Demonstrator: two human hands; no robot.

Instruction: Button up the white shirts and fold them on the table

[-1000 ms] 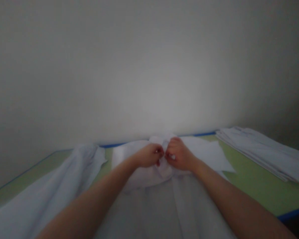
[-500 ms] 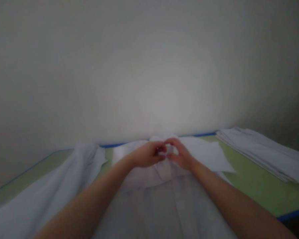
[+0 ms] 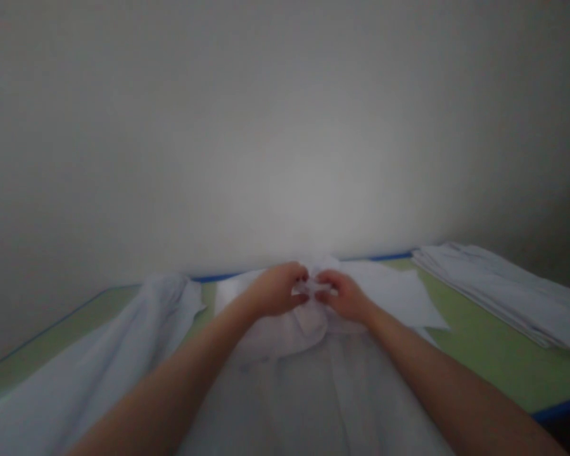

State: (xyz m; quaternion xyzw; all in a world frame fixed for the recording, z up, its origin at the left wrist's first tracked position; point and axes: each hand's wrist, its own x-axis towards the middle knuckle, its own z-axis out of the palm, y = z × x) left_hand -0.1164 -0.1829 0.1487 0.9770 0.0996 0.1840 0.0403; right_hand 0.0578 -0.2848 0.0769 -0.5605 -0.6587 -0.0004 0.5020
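A white garment lies spread over the table in front of me, its far part bunched near the wall. My left hand pinches a fold of its cloth there, thumb and fingers curled. Close beside it, my right hand grips the cloth between thumb and fingers. The two sets of fingertips nearly meet around the gathered white fabric. Blur and dim light hide the finer details, such as any buttons.
At the right lies a flat stack of folded white cloth. More white cloth is heaped along the left. The green tabletop has a blue edge and stands against a pale wall.
The fingers of both hands have shifted slightly on the cloth, and the fabric between them is more gathered. A rounded flap now shows below the hands. The surrounding cloth stays put.
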